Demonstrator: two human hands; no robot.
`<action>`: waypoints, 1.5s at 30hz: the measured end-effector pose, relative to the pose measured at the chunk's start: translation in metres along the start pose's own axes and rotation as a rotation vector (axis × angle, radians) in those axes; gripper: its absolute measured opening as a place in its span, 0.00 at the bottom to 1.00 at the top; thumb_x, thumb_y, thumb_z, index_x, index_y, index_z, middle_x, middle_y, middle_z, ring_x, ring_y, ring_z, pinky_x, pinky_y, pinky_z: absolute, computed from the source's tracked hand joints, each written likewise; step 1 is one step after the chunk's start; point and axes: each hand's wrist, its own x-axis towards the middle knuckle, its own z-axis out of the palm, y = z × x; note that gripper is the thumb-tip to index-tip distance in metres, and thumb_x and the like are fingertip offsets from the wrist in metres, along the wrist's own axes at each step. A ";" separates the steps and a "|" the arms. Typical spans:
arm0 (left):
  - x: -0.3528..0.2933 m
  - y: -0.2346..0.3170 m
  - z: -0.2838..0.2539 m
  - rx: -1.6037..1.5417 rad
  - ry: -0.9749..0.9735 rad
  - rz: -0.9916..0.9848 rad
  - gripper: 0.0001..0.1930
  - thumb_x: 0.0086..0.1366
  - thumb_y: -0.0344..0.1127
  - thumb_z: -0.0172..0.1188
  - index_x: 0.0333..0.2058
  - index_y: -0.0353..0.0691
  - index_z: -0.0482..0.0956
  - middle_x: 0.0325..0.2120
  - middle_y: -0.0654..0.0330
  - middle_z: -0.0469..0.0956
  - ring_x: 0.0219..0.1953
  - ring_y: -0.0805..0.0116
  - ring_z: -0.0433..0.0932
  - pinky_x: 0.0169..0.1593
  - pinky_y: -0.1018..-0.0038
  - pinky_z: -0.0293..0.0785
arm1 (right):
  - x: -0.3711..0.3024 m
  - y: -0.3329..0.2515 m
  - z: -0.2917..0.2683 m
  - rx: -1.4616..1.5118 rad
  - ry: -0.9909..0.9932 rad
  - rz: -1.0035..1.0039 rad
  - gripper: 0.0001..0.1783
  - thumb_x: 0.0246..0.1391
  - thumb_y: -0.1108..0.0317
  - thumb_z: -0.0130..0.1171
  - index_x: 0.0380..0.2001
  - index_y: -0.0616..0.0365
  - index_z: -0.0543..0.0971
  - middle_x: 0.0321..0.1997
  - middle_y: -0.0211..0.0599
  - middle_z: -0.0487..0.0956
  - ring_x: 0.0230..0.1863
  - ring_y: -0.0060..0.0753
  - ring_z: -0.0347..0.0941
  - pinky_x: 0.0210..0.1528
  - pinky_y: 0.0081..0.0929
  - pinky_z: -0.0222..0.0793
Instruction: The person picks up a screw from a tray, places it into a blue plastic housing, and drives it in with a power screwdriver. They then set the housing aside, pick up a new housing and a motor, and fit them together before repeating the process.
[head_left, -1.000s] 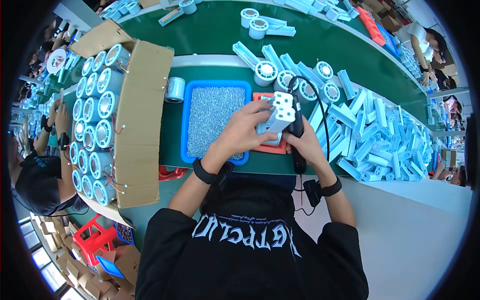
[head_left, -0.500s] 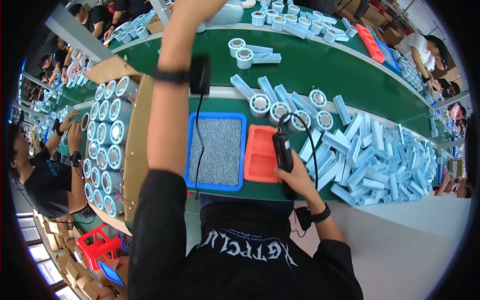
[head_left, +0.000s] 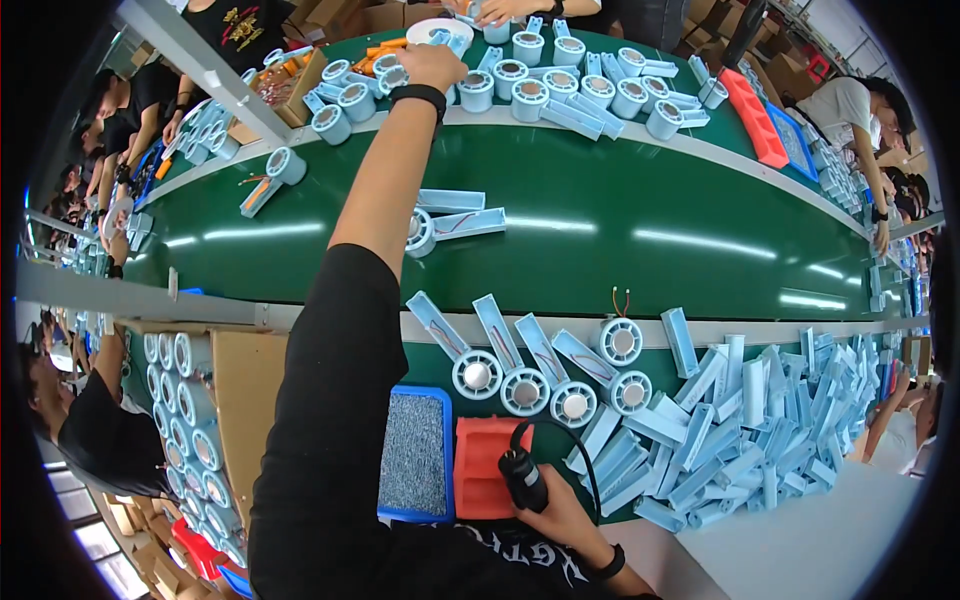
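My left hand (head_left: 435, 66) reaches over the green belt to the far bench, closed around a light blue housing (head_left: 452, 42); its fingertips are mostly hidden. Round housings with long handles, such as one housing (head_left: 476, 91), lie beside it. Low at the front, my right hand (head_left: 562, 510) grips a black electric screwdriver (head_left: 522, 480) with a looped cord, above a red divided tray (head_left: 482, 455). Left of that tray is a blue tray (head_left: 449, 455) full of small grey metal pieces, probably screws. Several housings with handles, including one housing (head_left: 525, 391), lie in a row beyond the trays.
A heap of light blue handle shells (head_left: 740, 430) covers the right of my bench. At left, a cardboard box (head_left: 248, 400) holds stacked cylinders. Handled housings (head_left: 420, 232) lie on the belt. A metal post (head_left: 205, 65) slants down at upper left. Other people work around.
My left hand has carried a light blue housing down to the far bench. The view has tilted up, showing more of that bench. My right hand still grips the screwdriver.
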 end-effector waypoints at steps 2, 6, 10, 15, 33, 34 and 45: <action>0.004 0.003 0.006 0.071 -0.038 0.029 0.20 0.50 0.47 0.53 0.40 0.46 0.80 0.45 0.55 0.75 0.49 0.55 0.72 0.49 0.61 0.58 | -0.001 -0.003 0.000 -0.013 -0.025 -0.010 0.29 0.38 0.68 0.65 0.44 0.64 0.66 0.39 0.46 0.71 0.42 0.44 0.70 0.44 0.31 0.64; 0.024 0.007 0.015 0.054 -0.102 0.015 0.20 0.50 0.47 0.53 0.41 0.46 0.79 0.45 0.56 0.75 0.51 0.55 0.70 0.50 0.60 0.56 | 0.001 -0.003 -0.003 0.004 -0.061 0.028 0.30 0.37 0.69 0.64 0.46 0.64 0.66 0.42 0.47 0.70 0.44 0.46 0.70 0.46 0.31 0.64; 0.016 0.010 0.013 0.004 -0.086 0.099 0.19 0.51 0.46 0.52 0.40 0.47 0.79 0.45 0.56 0.75 0.49 0.56 0.72 0.49 0.60 0.59 | 0.002 -0.003 -0.003 0.023 -0.044 0.008 0.30 0.37 0.69 0.64 0.46 0.64 0.66 0.42 0.48 0.70 0.44 0.47 0.70 0.46 0.31 0.64; 0.000 -0.021 -0.012 -0.211 0.094 0.223 0.19 0.53 0.46 0.53 0.40 0.41 0.77 0.39 0.49 0.77 0.43 0.52 0.75 0.44 0.61 0.68 | -0.004 -0.002 0.000 -0.002 -0.044 -0.009 0.30 0.37 0.68 0.64 0.46 0.64 0.66 0.40 0.48 0.71 0.42 0.45 0.70 0.46 0.32 0.64; -0.469 -0.146 -0.271 -0.504 -0.184 0.223 0.17 0.54 0.45 0.59 0.39 0.41 0.75 0.29 0.55 0.78 0.34 0.55 0.76 0.37 0.66 0.70 | -0.035 0.005 0.009 -0.439 0.301 -0.216 0.35 0.48 0.64 0.58 0.55 0.66 0.56 0.44 0.61 0.71 0.43 0.60 0.70 0.41 0.41 0.67; -0.493 -0.150 -0.279 -0.557 -0.222 0.185 0.16 0.54 0.44 0.59 0.39 0.41 0.75 0.29 0.56 0.78 0.34 0.56 0.76 0.37 0.66 0.70 | -0.034 0.007 0.011 -0.516 0.310 -0.164 0.36 0.47 0.63 0.58 0.55 0.66 0.56 0.44 0.62 0.71 0.42 0.60 0.70 0.40 0.42 0.67; -0.544 -0.133 -0.156 -0.582 -0.491 0.257 0.18 0.55 0.41 0.59 0.44 0.46 0.72 0.28 0.57 0.76 0.36 0.57 0.75 0.38 0.65 0.70 | -0.035 0.005 0.019 -0.857 0.425 -0.166 0.39 0.44 0.61 0.60 0.55 0.68 0.55 0.42 0.62 0.71 0.33 0.63 0.72 0.34 0.45 0.69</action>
